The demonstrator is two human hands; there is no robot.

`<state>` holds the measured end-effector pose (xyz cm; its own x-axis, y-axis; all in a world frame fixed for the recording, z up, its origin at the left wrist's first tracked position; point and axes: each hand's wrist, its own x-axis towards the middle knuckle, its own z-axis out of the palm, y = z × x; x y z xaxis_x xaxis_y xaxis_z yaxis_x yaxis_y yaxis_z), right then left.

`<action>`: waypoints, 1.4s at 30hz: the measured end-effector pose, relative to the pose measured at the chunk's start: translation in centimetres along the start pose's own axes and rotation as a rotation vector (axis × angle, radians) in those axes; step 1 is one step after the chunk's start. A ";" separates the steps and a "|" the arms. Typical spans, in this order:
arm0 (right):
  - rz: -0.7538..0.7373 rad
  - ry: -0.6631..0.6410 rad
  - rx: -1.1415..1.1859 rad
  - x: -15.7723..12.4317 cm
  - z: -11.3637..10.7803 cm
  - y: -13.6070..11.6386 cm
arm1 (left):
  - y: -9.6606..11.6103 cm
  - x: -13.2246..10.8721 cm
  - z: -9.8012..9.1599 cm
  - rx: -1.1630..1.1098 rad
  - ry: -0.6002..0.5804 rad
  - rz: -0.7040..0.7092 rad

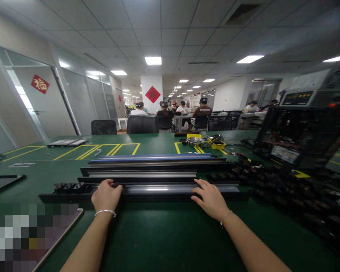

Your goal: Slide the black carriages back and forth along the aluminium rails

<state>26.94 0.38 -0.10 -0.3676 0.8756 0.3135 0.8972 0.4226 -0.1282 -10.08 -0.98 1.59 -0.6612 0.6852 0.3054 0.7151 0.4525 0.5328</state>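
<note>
A long black rail (158, 197) with a shiny, pale strip (158, 189) along it lies crosswise in front of me. Near its left part, my left hand (105, 196) is closed, thumb and fingers pinching a small black part (115, 185) at the rail. That part is mostly hidden by the fingers. Toward the right end, my right hand (211, 196) straddles the rail, thumb on the near side and fingers on the far side. Several small black clips (70, 187) stand in a row left of my left hand.
More long strips (150, 158) lie behind the rail. A heap of black parts (286, 192) covers the right side, before an opened computer case (303, 136). A metal bowl (195, 141) and cables (214, 140) sit farther back. People (202, 109) sit at distant tables.
</note>
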 end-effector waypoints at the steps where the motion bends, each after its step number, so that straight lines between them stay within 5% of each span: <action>1: -0.001 0.001 0.000 0.0 0.0 0.0 | 0.0 0.0 0.1 0.001 0.000 0.004; 42: 0.005 -0.009 0.011 0.0 -0.1 0.0 | 0.7 -0.7 1.2 -0.047 -0.073 0.066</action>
<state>27.03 0.34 -0.01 -0.3654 0.8798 0.3040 0.8964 0.4206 -0.1397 -8.86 -0.44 0.83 -0.5934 0.7533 0.2836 0.7439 0.3786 0.5507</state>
